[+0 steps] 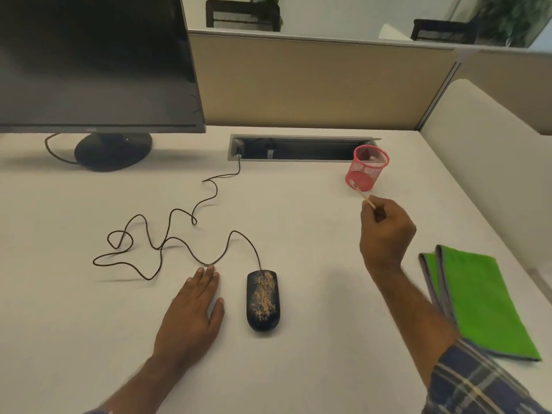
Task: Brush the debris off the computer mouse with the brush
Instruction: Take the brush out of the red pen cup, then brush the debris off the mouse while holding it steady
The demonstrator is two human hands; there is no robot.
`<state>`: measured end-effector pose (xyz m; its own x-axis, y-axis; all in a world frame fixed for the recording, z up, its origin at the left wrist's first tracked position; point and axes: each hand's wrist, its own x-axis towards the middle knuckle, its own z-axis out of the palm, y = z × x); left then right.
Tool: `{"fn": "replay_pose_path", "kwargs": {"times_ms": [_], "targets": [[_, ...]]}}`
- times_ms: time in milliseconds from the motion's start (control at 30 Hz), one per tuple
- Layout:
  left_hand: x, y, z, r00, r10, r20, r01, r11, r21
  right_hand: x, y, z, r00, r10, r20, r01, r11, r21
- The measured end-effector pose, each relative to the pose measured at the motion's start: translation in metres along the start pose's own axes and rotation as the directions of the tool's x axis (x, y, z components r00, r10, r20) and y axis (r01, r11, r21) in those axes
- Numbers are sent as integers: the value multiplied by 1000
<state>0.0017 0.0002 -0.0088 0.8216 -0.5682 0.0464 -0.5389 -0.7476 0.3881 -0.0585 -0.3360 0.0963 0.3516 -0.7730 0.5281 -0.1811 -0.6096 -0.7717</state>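
A: Where is the computer mouse (263, 300)?

B: On the white desk (298, 228), just beside the thumb of the left hand (191, 312), apart from it; tan debris (263, 297) lies in a streak along its dark top; its cable (167, 234) loops away past the tips of the left fingers toward the slot (298, 147) at the back of the desk.

A: And the left fingers?

B: Laid flat on the desk, held close together, thumb a little apart; they grip nothing.

A: The right hand (385, 231)?

B: Raised, well beyond the mouse; its fingers are curled and pinch the thin wooden handle of the brush (365, 196); the handle slants up from the fingertips, and its far end lies against the base of the pink mesh cup (368, 167); whether it touches the cup I cannot tell.

A: Anything else near?

B: A folded green cloth (481, 303) lies beside the right forearm; a dark monitor (95, 64) stands far beyond the left fingers.
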Motion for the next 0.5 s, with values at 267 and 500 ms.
{"fn": "replay_pose_path", "kwargs": {"times_ms": [267,500], "targets": [[0,2,-1,1000,8,-5,-8,1000,-19,-106,-17,-28,977,180,113,-201,954,221],[-1,1,-3,1000,23,-6,-23,1000,-18,-142,-23,-40,966,198,164,-226,959,171]]}}
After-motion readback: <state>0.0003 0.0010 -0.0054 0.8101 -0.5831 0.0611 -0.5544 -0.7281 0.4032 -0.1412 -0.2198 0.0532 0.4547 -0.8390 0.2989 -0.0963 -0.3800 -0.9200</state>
